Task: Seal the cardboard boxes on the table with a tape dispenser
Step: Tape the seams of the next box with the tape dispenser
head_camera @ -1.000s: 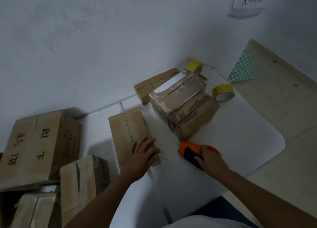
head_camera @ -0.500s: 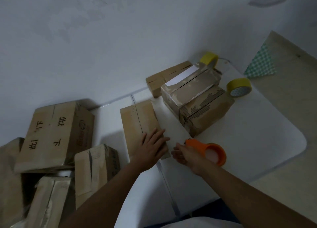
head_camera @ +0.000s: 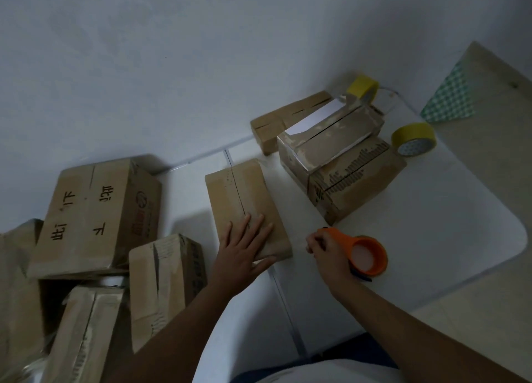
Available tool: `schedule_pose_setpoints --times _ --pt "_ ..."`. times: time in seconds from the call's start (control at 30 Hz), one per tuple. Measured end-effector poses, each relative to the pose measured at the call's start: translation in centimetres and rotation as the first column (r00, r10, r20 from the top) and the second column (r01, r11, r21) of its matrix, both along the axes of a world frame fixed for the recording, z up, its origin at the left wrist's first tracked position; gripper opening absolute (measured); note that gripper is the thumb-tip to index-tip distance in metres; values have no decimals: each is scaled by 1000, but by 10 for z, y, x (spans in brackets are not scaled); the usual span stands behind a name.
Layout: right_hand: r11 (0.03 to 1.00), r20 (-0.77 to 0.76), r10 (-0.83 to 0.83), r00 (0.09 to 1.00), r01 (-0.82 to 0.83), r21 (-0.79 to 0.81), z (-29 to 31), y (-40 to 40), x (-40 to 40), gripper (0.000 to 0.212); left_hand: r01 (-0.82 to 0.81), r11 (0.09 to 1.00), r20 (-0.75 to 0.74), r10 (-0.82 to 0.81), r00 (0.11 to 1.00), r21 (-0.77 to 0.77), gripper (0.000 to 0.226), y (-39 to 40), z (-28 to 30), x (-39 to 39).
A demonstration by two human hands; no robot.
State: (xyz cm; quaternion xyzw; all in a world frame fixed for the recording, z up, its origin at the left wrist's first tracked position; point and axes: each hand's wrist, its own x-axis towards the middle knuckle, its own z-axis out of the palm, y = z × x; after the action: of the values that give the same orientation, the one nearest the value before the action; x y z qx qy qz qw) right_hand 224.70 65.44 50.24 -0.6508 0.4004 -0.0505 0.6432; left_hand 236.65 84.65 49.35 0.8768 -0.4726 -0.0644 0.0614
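Right hand [head_camera: 328, 250] has its grip curled tight round the handle of the orange tape dispenser [head_camera: 364, 254], down on the white surface [head_camera: 431, 238], just right of the flat cardboard box [head_camera: 244, 204]. Left hand [head_camera: 244, 245] lies flat on that box's near end, fingers straight and spread, pressing down beside the centre seam, thumb out along the near edge. Behind the dispenser stands a stack of bigger boxes [head_camera: 339, 158], and a narrow box [head_camera: 288, 117] lies against the wall. One yellow tape roll [head_camera: 414, 139] sits right of the stack, another [head_camera: 363, 86] behind it by the wall. Off the surface's left edge, a heap of larger boxes [head_camera: 95, 212], one bearing printed characters.
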Motion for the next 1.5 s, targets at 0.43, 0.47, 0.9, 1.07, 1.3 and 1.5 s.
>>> schedule_pose_setpoints --times 0.43,0.47,0.9,1.07,1.3,1.5 --pt "1000 33 -15 999 14 17 -10 0 4 11 6 996 75 -12 997 90 75 -1 -15 0" --pt "999 30 -22 999 21 46 -9 1 4 10 8 996 70 -14 997 86 78 -1 -13 -1" --pt "993 -3 75 997 -74 97 -12 -6 6 17 -45 999 99 43 994 21 78 -36 3 -13" --pt "992 54 98 994 -93 -89 -17 -1 12 16 103 995 88 -103 991 5 82 -17 -10 2" --pt "937 111 228 967 -187 -294 -26 12 25 14 148 989 111 -149 983 23 78 -9 -19 8" --pt "919 59 273 960 -242 -310 -34 17 34 9 138 990 114 -141 983 30 81 -9 -24 8"
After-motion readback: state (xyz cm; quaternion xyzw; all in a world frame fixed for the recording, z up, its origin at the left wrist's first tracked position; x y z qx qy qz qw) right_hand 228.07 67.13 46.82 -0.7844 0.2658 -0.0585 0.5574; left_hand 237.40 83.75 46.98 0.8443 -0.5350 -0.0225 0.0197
